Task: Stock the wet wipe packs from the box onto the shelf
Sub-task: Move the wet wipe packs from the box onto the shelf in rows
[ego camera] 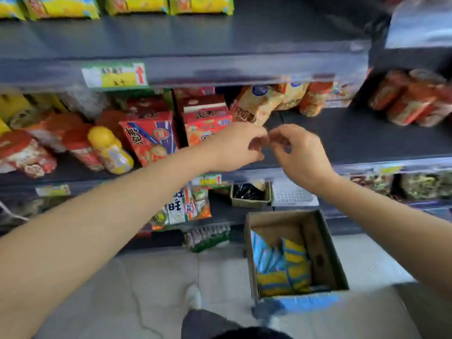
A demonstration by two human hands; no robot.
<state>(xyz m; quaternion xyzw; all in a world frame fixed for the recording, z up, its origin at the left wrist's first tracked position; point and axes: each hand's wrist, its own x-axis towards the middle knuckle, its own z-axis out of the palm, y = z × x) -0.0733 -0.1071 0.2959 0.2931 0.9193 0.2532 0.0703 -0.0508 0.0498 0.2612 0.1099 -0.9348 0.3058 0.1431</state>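
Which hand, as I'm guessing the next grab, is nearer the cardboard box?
Right. The right hand hovers above the box; the left hand is farther left.

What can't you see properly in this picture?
Head view:
What the left hand and right hand pinch, if anything: curled fingers and blur hide it.
How many wet wipe packs lie deep in the box: its walls cover them.
Print on the price label: blurred.

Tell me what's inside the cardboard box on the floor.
The cardboard box holds blue wet wipe packs and yellow wet wipe packs, piled toward one side. Whatever lies beneath them is covered.
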